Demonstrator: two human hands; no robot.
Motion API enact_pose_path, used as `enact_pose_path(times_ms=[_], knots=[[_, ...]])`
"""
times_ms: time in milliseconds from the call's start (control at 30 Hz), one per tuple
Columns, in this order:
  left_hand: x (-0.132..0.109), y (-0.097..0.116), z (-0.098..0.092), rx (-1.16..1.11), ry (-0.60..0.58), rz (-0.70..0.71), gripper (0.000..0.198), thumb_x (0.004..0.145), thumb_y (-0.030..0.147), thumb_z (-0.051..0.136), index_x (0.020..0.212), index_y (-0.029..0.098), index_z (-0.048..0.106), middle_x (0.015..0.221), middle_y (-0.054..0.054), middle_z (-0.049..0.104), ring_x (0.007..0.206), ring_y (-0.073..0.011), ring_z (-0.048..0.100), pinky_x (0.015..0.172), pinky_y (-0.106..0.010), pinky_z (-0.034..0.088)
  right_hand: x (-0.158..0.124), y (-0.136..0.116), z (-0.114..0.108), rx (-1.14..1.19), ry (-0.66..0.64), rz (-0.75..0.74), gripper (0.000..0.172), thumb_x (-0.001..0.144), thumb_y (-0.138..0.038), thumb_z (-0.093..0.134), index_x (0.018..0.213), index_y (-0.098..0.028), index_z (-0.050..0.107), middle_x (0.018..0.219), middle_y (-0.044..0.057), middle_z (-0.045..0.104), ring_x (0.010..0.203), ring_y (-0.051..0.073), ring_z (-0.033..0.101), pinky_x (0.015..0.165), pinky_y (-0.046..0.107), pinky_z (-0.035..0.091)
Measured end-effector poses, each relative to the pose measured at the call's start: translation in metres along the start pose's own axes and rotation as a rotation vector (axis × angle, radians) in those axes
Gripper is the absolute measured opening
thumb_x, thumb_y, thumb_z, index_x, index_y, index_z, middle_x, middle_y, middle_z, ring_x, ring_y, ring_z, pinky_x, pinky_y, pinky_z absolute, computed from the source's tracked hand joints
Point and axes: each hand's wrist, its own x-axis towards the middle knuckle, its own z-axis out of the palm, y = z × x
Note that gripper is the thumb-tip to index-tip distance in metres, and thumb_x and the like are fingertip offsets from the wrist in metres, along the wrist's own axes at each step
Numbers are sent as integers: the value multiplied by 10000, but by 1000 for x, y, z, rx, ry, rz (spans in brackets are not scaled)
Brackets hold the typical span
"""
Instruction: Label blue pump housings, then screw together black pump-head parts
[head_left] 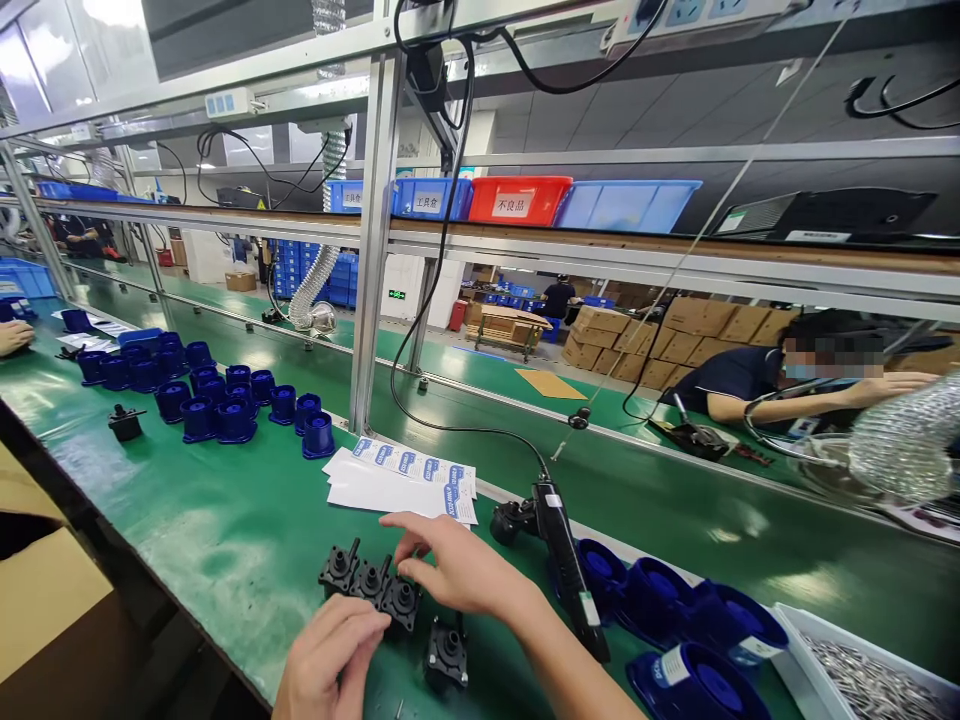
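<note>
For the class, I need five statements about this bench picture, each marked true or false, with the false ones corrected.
1. The left hand and right hand are at three black parts. True.
2. The right hand holds the corded tool. False: neither hand holds it.
3. The red bin stands between blue bins. True.
4. The printed sheets are on the shelf. False: they lie on the bench.
5. The tray holds blue cups. False: it holds small metal pieces.

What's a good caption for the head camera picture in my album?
Left hand and right hand beside three black parts in a row on a green table, near white papers.
</note>
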Motion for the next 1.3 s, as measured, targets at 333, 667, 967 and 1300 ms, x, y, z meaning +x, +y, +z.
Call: enact_pose_path(times_ms=[333,667,967,1300], knots=[[3,-10,0,303,74,25,263,984,6,637,1097,210,759,1023,-94,703,909,-215,652,760,-303,572,0,-3,6,-115,-31,8,719,908,-127,652,1596,-289,521,1174,15,847,1192,310,748,1059,423,536],[5,-11,4,361,78,-17,268,987,55,655,1090,248,811,1086,-98,659,998,-236,605,797,-315,565,-2,-3,5,-66,-23,-3,697,919,-131,641,1594,-269,529,1159,23,848,1189,305,745,1100,439,511],[3,-7,4,400,29,3,274,1000,59,628,1101,240,807,1103,-108,674,1010,-246,613,840,-345,586,11,18,9,370,-106,152,714,822,-101,722,1513,-154,553,1074,83,848,935,213,783,860,319,607],[-8,7,-2,409,38,-10,321,987,50,630,1157,266,795,1118,-113,687,977,-244,654,791,-322,558,16,12,14,286,-66,245,595,857,-119,737,1440,-125,616,1046,76,851,911,193,794,799,260,586]])
